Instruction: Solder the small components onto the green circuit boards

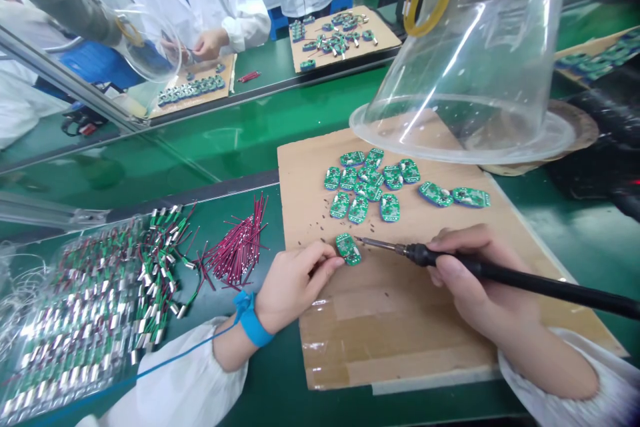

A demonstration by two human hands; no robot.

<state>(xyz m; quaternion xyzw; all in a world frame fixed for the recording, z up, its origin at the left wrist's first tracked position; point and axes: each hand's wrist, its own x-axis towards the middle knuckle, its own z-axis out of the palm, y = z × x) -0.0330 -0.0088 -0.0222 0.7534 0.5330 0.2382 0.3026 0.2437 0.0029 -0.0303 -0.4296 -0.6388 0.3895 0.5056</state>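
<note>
My left hand (300, 280), with a blue wrist strap (253, 320) on its wrist, pinches the left edge of a small green circuit board (349, 249) on the cardboard sheet (400, 340). In my right hand (480, 280) is a black-handled soldering iron (450, 261), gripped like a pen. Its metal tip points left and ends close to the board's right upper edge; whether they touch I cannot tell. Behind this board lie several more green circuit boards (369, 183), some overlapping, with two (453, 195) set apart to the right.
A clear fume hood (465, 80) hangs over the cardboard's back right. Left of the sheet lie red wires (243, 247) and many small silver parts with wires (85, 320). Across a low green partition (225, 140), a co-worker's hands (210, 45) are over other boards.
</note>
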